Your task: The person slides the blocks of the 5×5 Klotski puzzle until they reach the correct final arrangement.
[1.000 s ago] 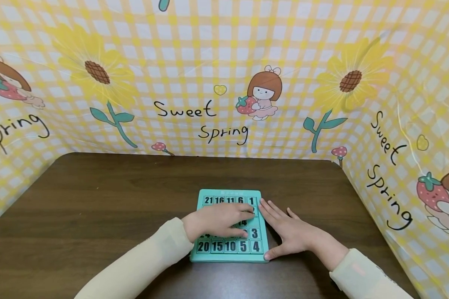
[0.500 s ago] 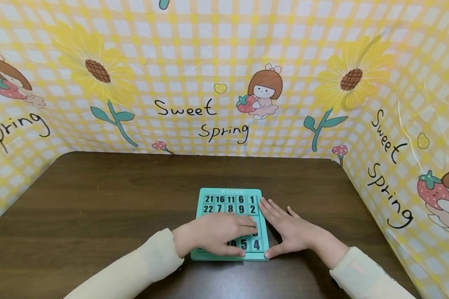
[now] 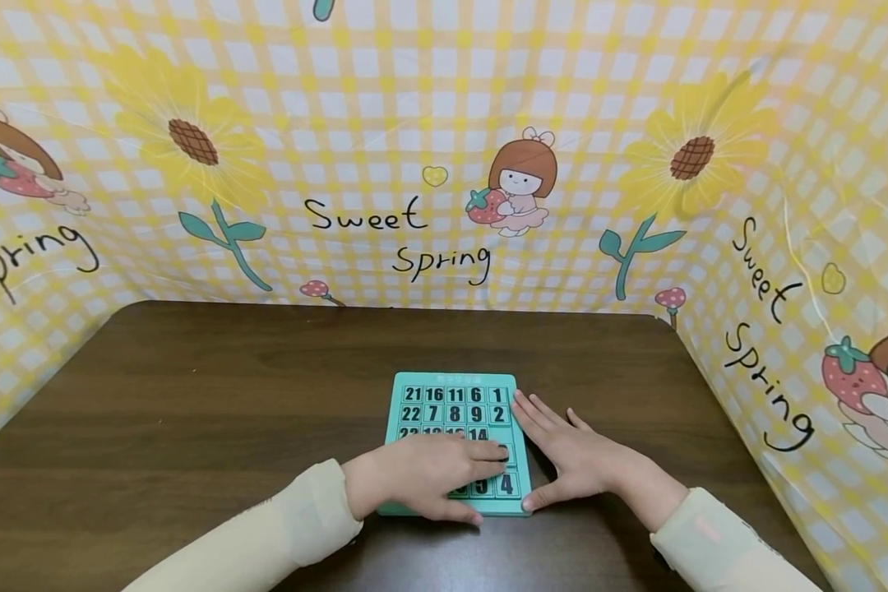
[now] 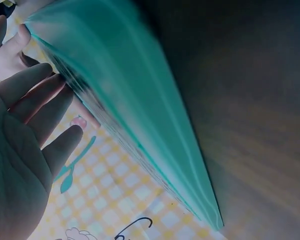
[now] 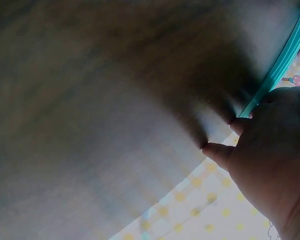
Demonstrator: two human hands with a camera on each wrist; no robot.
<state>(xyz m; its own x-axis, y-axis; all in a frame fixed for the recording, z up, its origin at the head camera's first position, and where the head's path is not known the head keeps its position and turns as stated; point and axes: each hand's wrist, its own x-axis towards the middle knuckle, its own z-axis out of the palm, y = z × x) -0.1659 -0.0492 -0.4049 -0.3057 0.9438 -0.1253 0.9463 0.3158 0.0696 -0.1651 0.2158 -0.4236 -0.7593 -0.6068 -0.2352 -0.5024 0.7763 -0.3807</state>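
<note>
A teal number sliding puzzle [image 3: 455,380] lies flat on the brown table, its black-numbered tiles set in rows. My left hand [image 3: 432,473] reaches across its lower half with fingers extended, the fingertips on the right-hand column at the tile below 2, whose number they mostly cover. Its thumb lies out past the puzzle's near edge. In the left wrist view, the fingers of the left hand [image 4: 20,150] stretch toward the tile face. My right hand [image 3: 580,460] rests beside the puzzle, spread fingers and thumb against its right edge. A gap shows in the right column under tile 2.
The wooden table [image 3: 215,395] extends around the puzzle on all sides. A yellow checked cloth [image 3: 385,107] with printed flowers and lettering stands as a wall behind the table and along both sides.
My left hand has come down from the upper rows toward the near rows, uncovering the row starting with 22. The right hand has kept its place at the puzzle's edge.
</note>
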